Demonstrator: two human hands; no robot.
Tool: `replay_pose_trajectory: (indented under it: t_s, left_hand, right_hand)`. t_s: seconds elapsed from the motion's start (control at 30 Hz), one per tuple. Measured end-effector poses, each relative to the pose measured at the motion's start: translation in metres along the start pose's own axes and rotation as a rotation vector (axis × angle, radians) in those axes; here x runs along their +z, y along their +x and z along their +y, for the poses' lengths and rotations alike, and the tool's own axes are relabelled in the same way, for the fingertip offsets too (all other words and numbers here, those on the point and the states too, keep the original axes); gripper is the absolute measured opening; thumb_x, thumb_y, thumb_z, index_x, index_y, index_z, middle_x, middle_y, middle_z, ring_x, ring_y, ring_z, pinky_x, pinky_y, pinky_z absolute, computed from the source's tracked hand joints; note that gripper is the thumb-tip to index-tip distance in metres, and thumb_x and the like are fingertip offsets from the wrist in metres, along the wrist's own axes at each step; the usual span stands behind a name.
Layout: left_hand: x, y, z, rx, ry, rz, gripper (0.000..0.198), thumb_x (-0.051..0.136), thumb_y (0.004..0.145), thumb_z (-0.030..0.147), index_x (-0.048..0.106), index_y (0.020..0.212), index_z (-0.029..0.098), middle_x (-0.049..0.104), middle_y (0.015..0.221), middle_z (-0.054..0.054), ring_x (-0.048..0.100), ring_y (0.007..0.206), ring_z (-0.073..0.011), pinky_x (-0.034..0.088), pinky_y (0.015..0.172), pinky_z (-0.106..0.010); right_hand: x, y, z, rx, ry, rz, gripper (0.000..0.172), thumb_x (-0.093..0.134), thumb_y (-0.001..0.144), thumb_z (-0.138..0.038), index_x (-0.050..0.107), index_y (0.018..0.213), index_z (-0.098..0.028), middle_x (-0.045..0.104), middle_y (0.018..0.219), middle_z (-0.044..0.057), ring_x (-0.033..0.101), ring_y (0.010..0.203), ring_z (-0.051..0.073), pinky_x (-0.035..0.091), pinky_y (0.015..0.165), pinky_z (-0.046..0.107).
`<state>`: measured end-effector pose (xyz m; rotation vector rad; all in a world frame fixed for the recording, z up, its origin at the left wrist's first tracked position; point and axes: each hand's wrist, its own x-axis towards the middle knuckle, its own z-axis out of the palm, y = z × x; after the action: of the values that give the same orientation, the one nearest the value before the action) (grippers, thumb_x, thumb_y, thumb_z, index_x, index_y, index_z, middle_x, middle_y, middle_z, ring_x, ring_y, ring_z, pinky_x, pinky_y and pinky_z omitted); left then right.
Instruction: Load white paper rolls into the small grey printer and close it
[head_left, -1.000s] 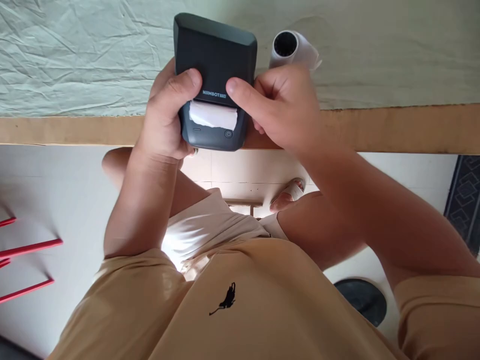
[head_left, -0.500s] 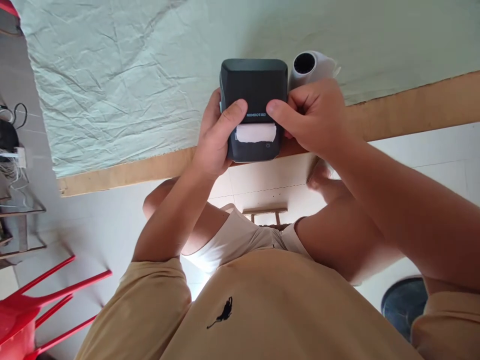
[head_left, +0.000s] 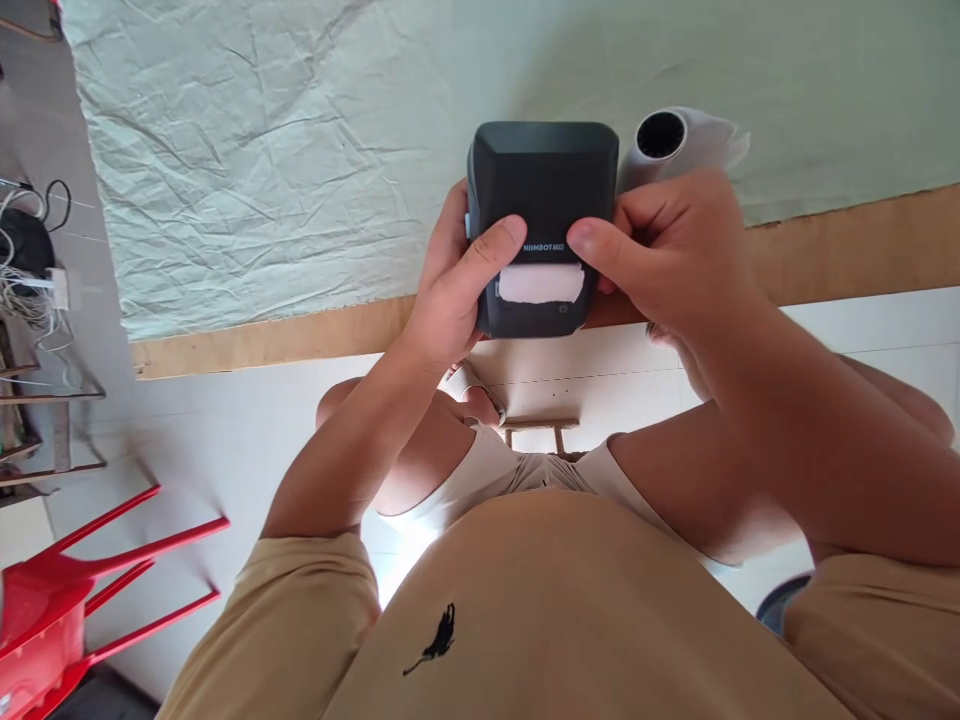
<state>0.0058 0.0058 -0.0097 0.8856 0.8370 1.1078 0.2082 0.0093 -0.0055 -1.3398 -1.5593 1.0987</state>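
A black label printer (head_left: 546,190) marked NIIMBOT is held between both hands over the table's near edge. A strip of white label paper (head_left: 541,283) sticks out of its front slot. My left hand (head_left: 461,275) grips the left side, thumb on the front face beside the lettering. My right hand (head_left: 679,245) holds the right side, its thumb pressed near the lettering and the other fingers curled, partly hidden. Just beyond the right hand lies a white cylinder (head_left: 697,140) with a dark round opening at its end, its lower part hidden by that hand.
A pale green cloth (head_left: 285,150) covers the table, with a bare wooden edge (head_left: 300,340) at the front. On the left are a red plastic stool (head_left: 52,610) on its side and tangled cables (head_left: 26,265) by a rack. A dark round object (head_left: 784,600) is at lower right.
The whole view has shifted, so the printer and both hands appear farther right and slightly lower. Both hands keep the same hold. A foot now shows under the table.
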Motion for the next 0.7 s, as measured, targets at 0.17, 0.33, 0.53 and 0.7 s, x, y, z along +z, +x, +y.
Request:
replay_pose_trajectory:
  t_s: [0.17, 0.33, 0.53, 0.7]
  left_hand:
    - [0.011, -0.006, 0.005, 0.017, 0.020, 0.099, 0.043, 0.093, 0.096, 0.062, 0.074, 0.114, 0.028, 0.078, 0.104, -0.004, 0.082, 0.110, -0.0287, 0.062, 0.085, -0.038]
    - [0.007, -0.007, 0.005, -0.038, -0.017, 0.084, 0.044, 0.097, 0.093, 0.058, 0.074, 0.116, 0.029, 0.076, 0.105, -0.001, 0.074, 0.094, -0.0196, 0.064, 0.084, -0.036]
    - [-0.008, -0.006, 0.004, -0.065, 0.028, 0.008, 0.049, 0.093, 0.097, 0.064, 0.071, 0.126, 0.031, 0.078, 0.115, -0.002, 0.081, 0.110, -0.0237, 0.067, 0.092, -0.037]
    - [-0.018, -0.005, -0.003, -0.062, 0.072, -0.013, 0.056, 0.090, 0.096, 0.069, 0.070, 0.135, 0.033, 0.080, 0.125, -0.003, 0.084, 0.118, -0.0268, 0.070, 0.099, -0.040]
  right_hand:
    - [0.003, -0.009, 0.010, 0.017, 0.018, 0.033, 0.087, 0.084, 0.095, -0.088, 0.039, 0.061, -0.022, 0.028, 0.056, -0.004, 0.035, 0.055, 0.006, 0.025, 0.047, 0.026]
    - [0.006, -0.009, -0.003, 0.059, 0.059, 0.033, 0.085, 0.089, 0.096, -0.077, 0.036, 0.060, -0.022, 0.027, 0.056, -0.003, 0.034, 0.056, 0.007, 0.028, 0.045, 0.026]
    - [0.001, -0.007, -0.012, 0.135, 0.113, -0.055, 0.079, 0.096, 0.093, -0.066, 0.041, 0.056, -0.023, 0.033, 0.054, -0.003, 0.040, 0.054, 0.009, 0.033, 0.043, 0.028]
    - [-0.004, -0.006, -0.015, 0.182, 0.115, -0.073, 0.079, 0.097, 0.091, -0.061, 0.039, 0.053, -0.023, 0.035, 0.051, -0.003, 0.039, 0.052, 0.008, 0.028, 0.042, 0.027]
